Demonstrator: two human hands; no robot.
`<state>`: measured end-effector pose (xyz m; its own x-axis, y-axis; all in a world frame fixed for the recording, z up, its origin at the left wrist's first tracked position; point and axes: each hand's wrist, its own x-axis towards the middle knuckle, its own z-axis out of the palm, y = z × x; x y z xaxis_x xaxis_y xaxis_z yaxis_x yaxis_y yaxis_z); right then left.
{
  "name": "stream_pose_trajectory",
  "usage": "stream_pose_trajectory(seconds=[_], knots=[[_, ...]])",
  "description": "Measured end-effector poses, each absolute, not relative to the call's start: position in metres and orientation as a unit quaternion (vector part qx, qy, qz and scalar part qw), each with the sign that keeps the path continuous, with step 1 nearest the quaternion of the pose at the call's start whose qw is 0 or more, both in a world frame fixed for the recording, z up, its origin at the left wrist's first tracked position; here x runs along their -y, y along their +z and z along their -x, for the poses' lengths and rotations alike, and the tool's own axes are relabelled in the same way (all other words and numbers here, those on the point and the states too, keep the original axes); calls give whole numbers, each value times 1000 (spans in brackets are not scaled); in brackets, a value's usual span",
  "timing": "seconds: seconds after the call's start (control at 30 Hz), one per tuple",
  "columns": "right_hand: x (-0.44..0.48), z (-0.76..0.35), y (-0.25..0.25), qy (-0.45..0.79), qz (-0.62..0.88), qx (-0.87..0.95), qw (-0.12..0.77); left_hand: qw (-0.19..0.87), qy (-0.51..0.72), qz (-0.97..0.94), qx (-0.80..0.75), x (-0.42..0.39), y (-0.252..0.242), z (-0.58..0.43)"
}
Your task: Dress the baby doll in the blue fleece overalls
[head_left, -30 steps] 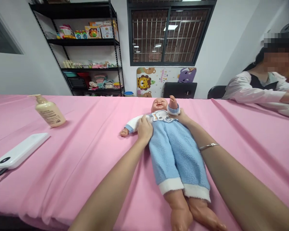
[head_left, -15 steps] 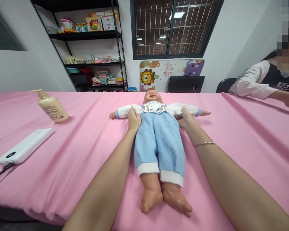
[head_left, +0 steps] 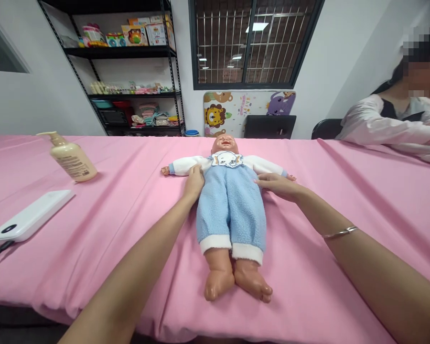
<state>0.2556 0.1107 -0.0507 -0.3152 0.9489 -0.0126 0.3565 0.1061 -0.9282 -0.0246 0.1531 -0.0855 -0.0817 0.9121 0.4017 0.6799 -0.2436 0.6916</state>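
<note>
A baby doll [head_left: 231, 210] lies on its back on the pink sheet, head away from me and arms spread, wearing a pale blue fleece romper with white cuffs. My left hand [head_left: 194, 184] rests flat against the romper's side just below the doll's white sleeve. Across the doll, my right hand [head_left: 275, 186] lies palm down with its fingertips at the romper's other side, below the sleeve. Neither hand grips anything. A thin bangle circles my right wrist.
A cream pump bottle [head_left: 71, 162] and a white power bank [head_left: 30, 215] with a black cable stand left on the pink-covered table [head_left: 344, 267]. A seated person [head_left: 387, 124] leans on the table's far right. Shelves of baby items [head_left: 129, 71] stand behind.
The doll's arm on the right side has gone from raised beside its head to stretched outward. My right hand has slid down along the doll's side, and the view has shifted slightly.
</note>
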Motion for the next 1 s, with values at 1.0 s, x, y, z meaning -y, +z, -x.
stream_pose_trajectory(seconds=[1.0], knots=[[57,-127,-24,-90,192,939,271,171,505,-615,-581,-151,-77,28]])
